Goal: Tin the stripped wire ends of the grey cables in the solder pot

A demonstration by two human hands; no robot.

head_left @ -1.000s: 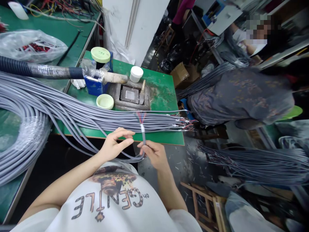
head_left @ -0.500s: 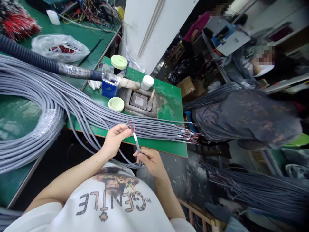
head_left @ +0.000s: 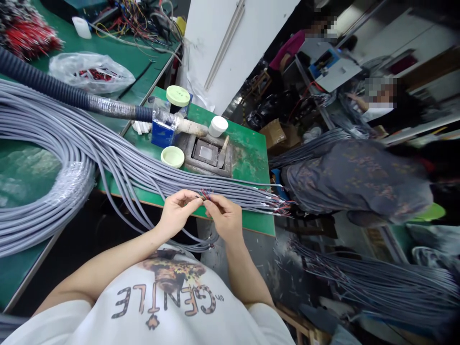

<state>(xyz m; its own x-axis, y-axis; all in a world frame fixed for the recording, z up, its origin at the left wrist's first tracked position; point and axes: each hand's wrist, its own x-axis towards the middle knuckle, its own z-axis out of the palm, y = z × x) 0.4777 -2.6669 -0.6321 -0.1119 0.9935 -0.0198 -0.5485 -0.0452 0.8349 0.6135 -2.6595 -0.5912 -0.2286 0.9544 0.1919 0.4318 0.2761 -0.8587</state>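
My left hand [head_left: 178, 209] is closed in a pinch on thin coloured wires [head_left: 206, 193] at the stripped end of a grey cable. Close beside it, my right hand [head_left: 226, 216] pinches at the same wires, its fingertips nearly touching the left ones. Red, green and blue strands poke up between the fingers, while the cable's sheath just below is hidden by the hands. Behind them a thick bundle of grey cables [head_left: 187, 184] lies along the green table, its stripped ends fanning out at the right.
A solder pot [head_left: 206, 153] with a scraper sits beyond the bundle, near a pale green dish [head_left: 172, 157], a white jar [head_left: 218, 126] and an extraction hose [head_left: 122, 108]. Coiled cables [head_left: 72, 191] fill the left. A co-worker [head_left: 355, 177] is at the right; other people are farther back.
My right hand has moved up from the cable's sheath to the coloured wires beside my left hand. My left hand has shifted slightly right and down.
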